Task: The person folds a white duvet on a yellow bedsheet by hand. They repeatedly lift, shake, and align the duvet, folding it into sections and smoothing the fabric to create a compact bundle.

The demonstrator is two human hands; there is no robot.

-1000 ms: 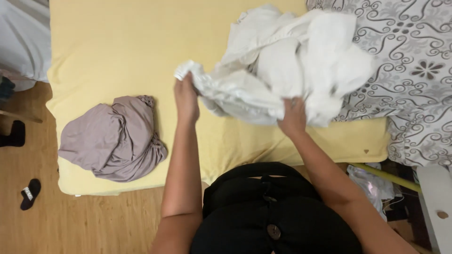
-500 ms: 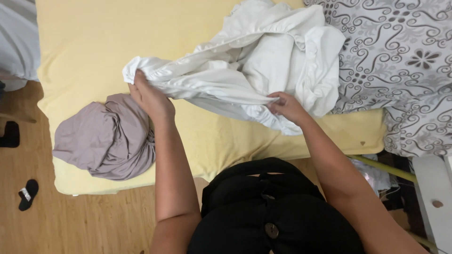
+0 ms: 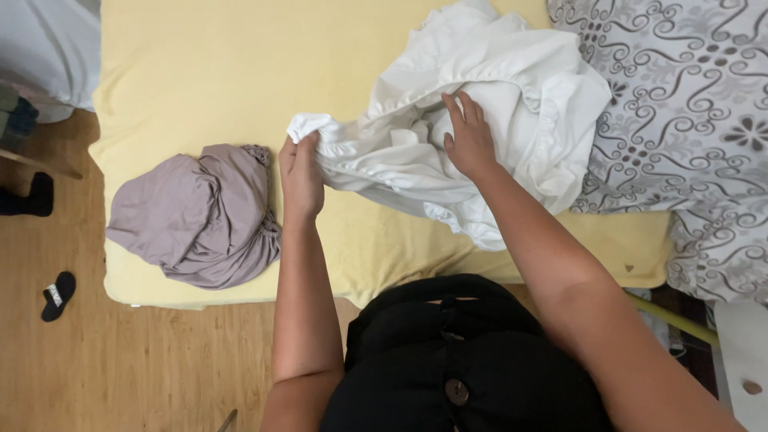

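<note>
Far left of the yellow-sheeted bed [image 3: 200, 72]: a pale cloth bundle [image 3: 44, 48] cut off by the frame edge, kind unclear; below it a dark sock or slipper [image 3: 58, 294] on the wooden floor [image 3: 144, 368], too small to tell which.

On the bed's left half, a crumpled mauve-grey cotton garment [image 3: 196, 216], bunched so that its shape cannot be read. Lies just beside the left hand [image 3: 300, 180]; could get dragged or nudged toward the near edge of the bed if the white cloth sweeps over it.

Left hand clenched, pinching a gathered corner of the rumpled white fabric sheet [image 3: 496, 104], which sprawls over the bed's middle and right. Grip takes only a small bunch; could slip out under a pull. Right hand [image 3: 468, 140] flat, fingers spread, pressing on the folds. Sheet's edges and corners buried in its own creases, so a wrong seam might get picked. Lower flap hangs near the bed's front edge; could slide off to the floor.

Right of the bed: grey-and-white swirl-patterned quilt [image 3: 688, 120], partly under the sheet, cut off by the frame.
</note>
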